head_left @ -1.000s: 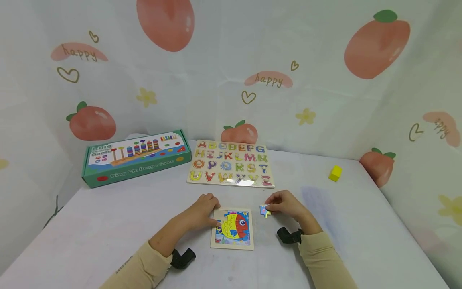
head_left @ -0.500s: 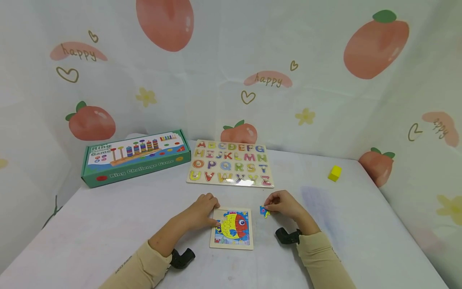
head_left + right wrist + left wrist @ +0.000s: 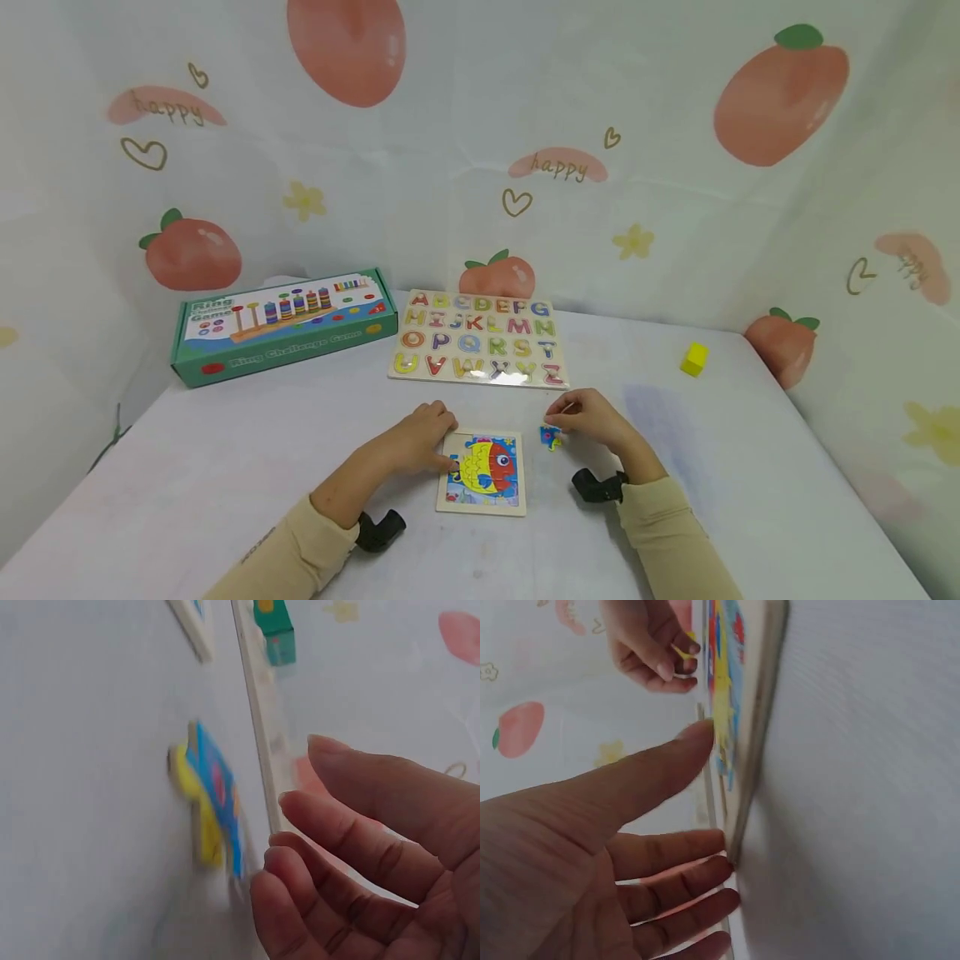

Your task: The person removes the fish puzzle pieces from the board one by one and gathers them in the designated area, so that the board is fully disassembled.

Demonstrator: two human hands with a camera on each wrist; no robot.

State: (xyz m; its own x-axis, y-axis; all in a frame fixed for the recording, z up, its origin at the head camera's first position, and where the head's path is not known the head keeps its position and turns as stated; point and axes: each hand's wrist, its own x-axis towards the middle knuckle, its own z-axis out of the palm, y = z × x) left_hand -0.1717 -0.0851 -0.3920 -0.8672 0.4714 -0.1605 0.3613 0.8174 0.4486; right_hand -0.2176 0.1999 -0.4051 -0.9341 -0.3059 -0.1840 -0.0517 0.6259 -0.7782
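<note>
A fish jigsaw puzzle in a wooden frame (image 3: 486, 510) lies on the table; its upper left part shows bare wood. My left hand (image 3: 417, 439) rests at the frame's left side, thumb on the puzzle's left part and relaxed fingers at the far left corner. Right of the frame lies a blue puzzle piece (image 3: 215, 784) with a pink spot, overlapping a yellow piece (image 3: 186, 772) in the right wrist view. Close over them is my right hand (image 3: 595, 419), its fingers loosely bent, with a gap between them and the pieces in the right wrist view.
Behind the puzzle lies a wooden alphabet board (image 3: 480, 342). A green Ring Challenge Game box (image 3: 285, 329) stands at the back left, a yellow block (image 3: 694, 359) at the back right. A black wrist mount (image 3: 597, 487) juts from each wrist. A printed cloth hangs behind.
My right hand has let go of the blue piece and risen slightly away from it. The piece's glare has faded as it tipped. My left hand has stayed on the puzzle.
</note>
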